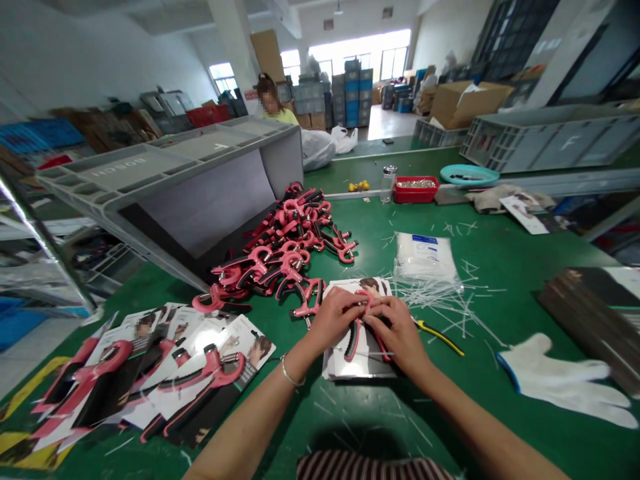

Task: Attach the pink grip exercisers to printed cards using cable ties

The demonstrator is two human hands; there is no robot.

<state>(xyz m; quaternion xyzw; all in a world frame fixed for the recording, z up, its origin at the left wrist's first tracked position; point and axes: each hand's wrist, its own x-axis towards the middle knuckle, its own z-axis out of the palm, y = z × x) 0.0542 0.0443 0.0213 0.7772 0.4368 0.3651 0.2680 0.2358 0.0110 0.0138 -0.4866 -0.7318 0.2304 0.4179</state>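
A pink-and-black hand grip strengthener (354,340) lies over a stack of printed cards (336,367) in front of me, its handles pointing toward me. My left hand (340,317) is closed on its upper left side. From the right, my right hand (397,330) pinches near its top, with a thin white strip, apparently a cable tie, beside the fingers. The fingers cover most of the strengthener's head and spring. Just right of my right hand lie yellow-handled pliers (441,337). Many loose white cable ties (440,303) spread beyond them, beside their plastic bag (425,257).
A heap of grip strengtheners (285,247) spills from a tipped grey crate (200,160). Carded strengtheners (200,380) are piled at left. On the right are a white glove (565,380) and stacked cards (590,320). A red tray (416,190) stands farther back; another person (275,107) is behind the crate.
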